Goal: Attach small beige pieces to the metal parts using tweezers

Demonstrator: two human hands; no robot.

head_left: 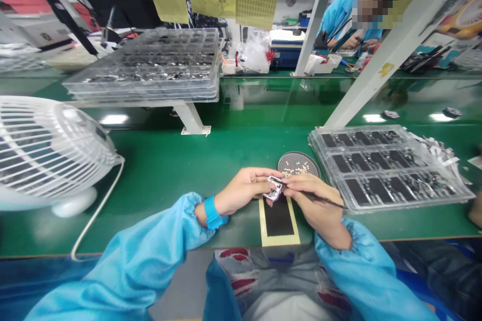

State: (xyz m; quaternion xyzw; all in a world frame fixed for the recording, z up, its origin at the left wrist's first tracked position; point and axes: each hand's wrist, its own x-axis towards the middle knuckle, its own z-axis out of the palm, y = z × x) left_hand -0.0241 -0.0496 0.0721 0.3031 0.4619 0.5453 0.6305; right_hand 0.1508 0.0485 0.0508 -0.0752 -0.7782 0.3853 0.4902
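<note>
My left hand (pixel 244 188) grips a small white-rimmed device housing (pixel 274 191) between thumb and fingers, above the bench. In my right hand (pixel 314 198) is a thin dark tool like tweezers (pixel 327 200), its tip meeting the upper part of the housing. Fine details inside the housing are too small to make out. Below both hands lies a black pad with a pale yellow border (pixel 279 220). Just behind them sits a round dark perforated dish (pixel 291 158) holding many tiny pale pieces.
On the right stands a clear compartment tray (pixel 361 200) of dark flat parts. A white fan (pixel 56 150) occupies the left, its cable (pixel 101 205) running to the bench edge. Stacked trays (pixel 150 70) rest on a raised shelf. A slanted white post (pixel 380 70) rises behind; a co-worker (pixel 339 15) sits opposite.
</note>
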